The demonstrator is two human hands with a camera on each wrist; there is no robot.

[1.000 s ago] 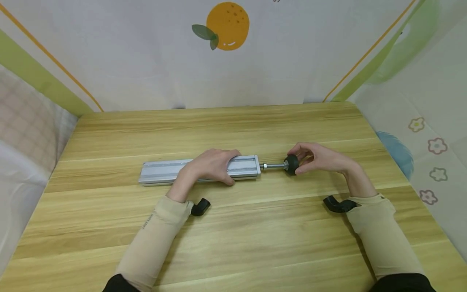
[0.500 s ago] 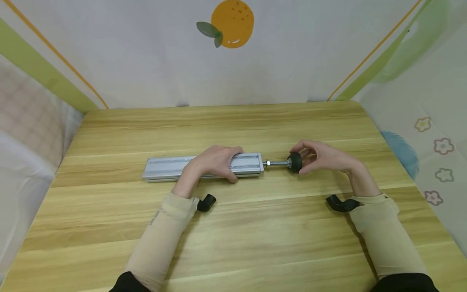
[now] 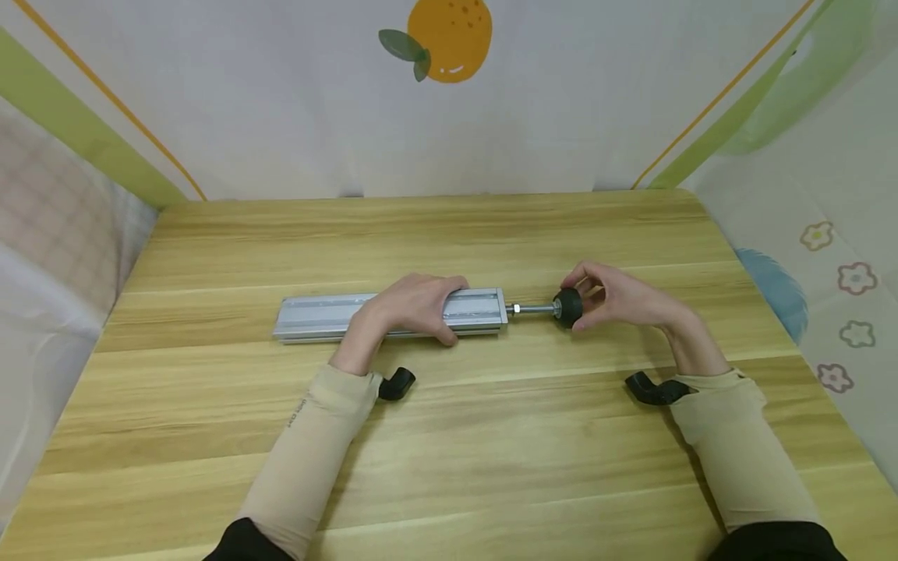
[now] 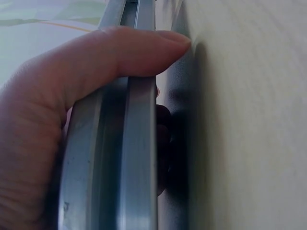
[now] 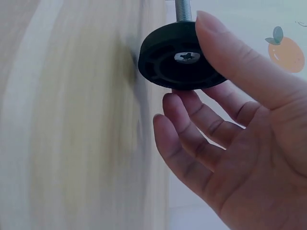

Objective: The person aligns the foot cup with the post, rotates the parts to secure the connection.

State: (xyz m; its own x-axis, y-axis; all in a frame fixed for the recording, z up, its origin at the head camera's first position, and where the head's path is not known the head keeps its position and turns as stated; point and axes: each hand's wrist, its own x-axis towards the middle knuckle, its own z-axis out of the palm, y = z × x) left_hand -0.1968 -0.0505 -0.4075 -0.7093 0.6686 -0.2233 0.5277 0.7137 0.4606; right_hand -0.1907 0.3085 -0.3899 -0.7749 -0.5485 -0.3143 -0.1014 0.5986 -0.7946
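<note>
A silver aluminium profile [image 3: 323, 315] lies lengthwise across the table in the head view. My left hand [image 3: 407, 308] grips it near its right end, thumb along the near side; in the left wrist view the thumb [image 4: 139, 50] crosses the grooved profile [image 4: 139, 158]. From the profile's right end a threaded rod [image 3: 536, 309] with a nut [image 3: 515, 309] sticks out, ending in a round black levelling foot [image 3: 568, 308]. My right hand [image 3: 624, 296] pinches this foot at its rim. The right wrist view shows the foot's hollow underside [image 5: 165, 72] with a cross-slotted screw end, the other fingers loosely curled below.
The wood-grain table [image 3: 519, 452] reaches to a white printed cloth [image 3: 281, 101] at the back and sides. Black curved pieces [image 3: 397, 384] stick out at both wrists, low over the tabletop.
The whole scene shifts slightly in the head view as the camera moves. Both hands keep their hold on the profile and the foot; the right fingers move only a little.
</note>
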